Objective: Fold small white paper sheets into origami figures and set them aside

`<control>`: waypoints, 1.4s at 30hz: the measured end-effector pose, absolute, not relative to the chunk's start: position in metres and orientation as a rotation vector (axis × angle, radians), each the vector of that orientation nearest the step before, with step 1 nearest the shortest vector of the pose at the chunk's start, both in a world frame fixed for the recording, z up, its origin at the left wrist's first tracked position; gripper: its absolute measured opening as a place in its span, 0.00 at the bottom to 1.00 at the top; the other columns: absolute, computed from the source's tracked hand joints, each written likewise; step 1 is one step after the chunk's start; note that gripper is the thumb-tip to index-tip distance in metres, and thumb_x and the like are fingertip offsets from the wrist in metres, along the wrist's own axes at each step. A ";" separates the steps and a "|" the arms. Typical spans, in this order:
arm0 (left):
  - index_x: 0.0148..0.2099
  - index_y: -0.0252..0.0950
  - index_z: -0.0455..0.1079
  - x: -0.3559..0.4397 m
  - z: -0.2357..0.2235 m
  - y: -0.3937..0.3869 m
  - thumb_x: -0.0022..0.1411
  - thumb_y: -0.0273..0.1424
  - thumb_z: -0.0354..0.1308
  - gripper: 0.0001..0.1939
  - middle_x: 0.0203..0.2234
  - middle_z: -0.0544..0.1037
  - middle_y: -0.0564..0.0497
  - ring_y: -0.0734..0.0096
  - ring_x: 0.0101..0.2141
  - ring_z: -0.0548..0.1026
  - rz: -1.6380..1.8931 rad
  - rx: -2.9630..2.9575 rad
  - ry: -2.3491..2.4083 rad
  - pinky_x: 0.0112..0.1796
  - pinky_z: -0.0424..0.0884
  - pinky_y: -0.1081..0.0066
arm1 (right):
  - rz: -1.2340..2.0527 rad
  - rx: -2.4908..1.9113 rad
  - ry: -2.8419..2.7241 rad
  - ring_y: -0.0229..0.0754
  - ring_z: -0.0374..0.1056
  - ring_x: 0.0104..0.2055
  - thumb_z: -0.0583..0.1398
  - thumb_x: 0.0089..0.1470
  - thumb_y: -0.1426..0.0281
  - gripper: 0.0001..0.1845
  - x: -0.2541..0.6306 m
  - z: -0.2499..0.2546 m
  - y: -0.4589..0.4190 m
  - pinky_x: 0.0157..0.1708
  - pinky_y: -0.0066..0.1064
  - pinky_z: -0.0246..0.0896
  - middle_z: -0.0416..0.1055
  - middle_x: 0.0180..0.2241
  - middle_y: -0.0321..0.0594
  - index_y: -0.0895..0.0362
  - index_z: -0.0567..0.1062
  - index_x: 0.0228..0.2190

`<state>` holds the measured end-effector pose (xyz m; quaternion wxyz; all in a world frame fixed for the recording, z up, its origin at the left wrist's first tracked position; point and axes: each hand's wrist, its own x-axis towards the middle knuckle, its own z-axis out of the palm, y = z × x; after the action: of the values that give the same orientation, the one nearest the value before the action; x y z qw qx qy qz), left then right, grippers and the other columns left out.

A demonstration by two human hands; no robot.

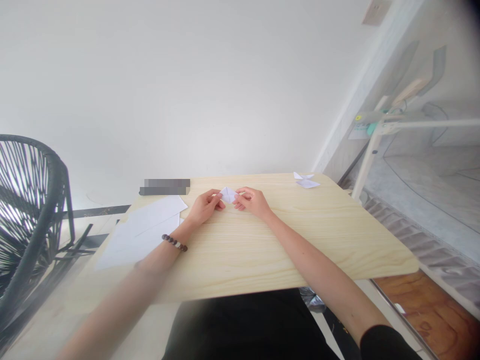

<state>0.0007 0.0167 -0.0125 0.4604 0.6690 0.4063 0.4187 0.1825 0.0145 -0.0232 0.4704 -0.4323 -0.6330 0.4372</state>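
Note:
A small folded piece of white paper [228, 194] is held up over the middle of the table, near its back. My left hand [206, 206] pinches its left corner between thumb and fingers. On the other side, my right hand [252, 201] grips the right corner in the same way. Crease lines run across the paper's front, and the fingertips cover its two side corners. A dark beaded bracelet [174, 242] circles my left wrist.
White paper sheets [146, 232] lie on the left of the wooden table [300, 240]. A folded white paper shape [306, 181] sits at the back right. A dark blurred object [165, 187] is at the back left. A corded chair [41, 200] stands left, a white-framed machine [375, 145] right.

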 end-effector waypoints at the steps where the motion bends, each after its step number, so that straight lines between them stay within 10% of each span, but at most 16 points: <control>1: 0.41 0.32 0.65 0.001 -0.012 0.016 0.51 0.44 0.51 0.21 0.24 0.74 0.49 0.71 0.27 0.71 1.028 1.613 0.970 0.35 0.67 0.67 | 1.085 -1.050 -1.544 0.37 0.68 0.24 0.57 0.43 0.61 0.18 0.182 -0.023 0.014 0.24 0.28 0.66 0.71 0.26 0.42 0.59 0.67 0.36; 42: 0.40 0.30 0.70 0.005 -0.008 0.014 0.47 0.37 0.59 0.19 0.38 0.73 0.45 0.64 0.41 0.69 1.017 1.383 0.802 0.46 0.62 0.63 | 0.960 -0.935 -1.587 0.40 0.69 0.32 0.55 0.45 0.61 0.13 0.178 -0.024 0.014 0.33 0.30 0.64 0.71 0.27 0.40 0.59 0.69 0.26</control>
<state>0.0046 0.0140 -0.0083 0.5837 0.5925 0.3436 0.4359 0.1783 0.0142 -0.0244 0.5074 -0.3879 -0.6584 0.3983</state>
